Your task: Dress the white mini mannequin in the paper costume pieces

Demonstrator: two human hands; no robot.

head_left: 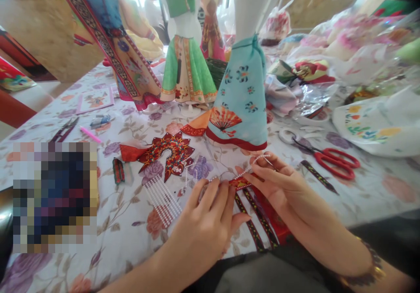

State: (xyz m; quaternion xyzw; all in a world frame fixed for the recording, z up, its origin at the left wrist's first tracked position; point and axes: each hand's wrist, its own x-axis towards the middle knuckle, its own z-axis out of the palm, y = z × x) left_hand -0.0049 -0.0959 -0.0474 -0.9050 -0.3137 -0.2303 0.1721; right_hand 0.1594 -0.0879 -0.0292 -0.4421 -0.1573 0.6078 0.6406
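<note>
Dark cloth point(252, 271) over the person's lap lies nearest, with the bare forearms reaching over it. From there, two narrow black ribbons with a yellow-green pattern point(260, 216) run away from the body, side by side, up to a short red fabric band with a bright printed pattern point(241, 182) between the hands. Along its far edge goes a thin string of small white beads point(245, 172), its long axis running crosswise and slanting up and away toward the right. The right hand point(278, 181) is nearer the raised end and pinches it between thumb and fingers; the left hand point(210, 210) lies with bent fingers over the band's left end, though whether it grips or only presses I cannot tell. Left of that hand, on the flower-printed white tabletop point(124, 223), rests a fringe of parallel white bead strands point(162, 202). Farther off is a red, scalloped, curved fabric collar point(155, 153), and beyond it stands a light-blue doll skirt with a fan print point(244, 91).
</note>
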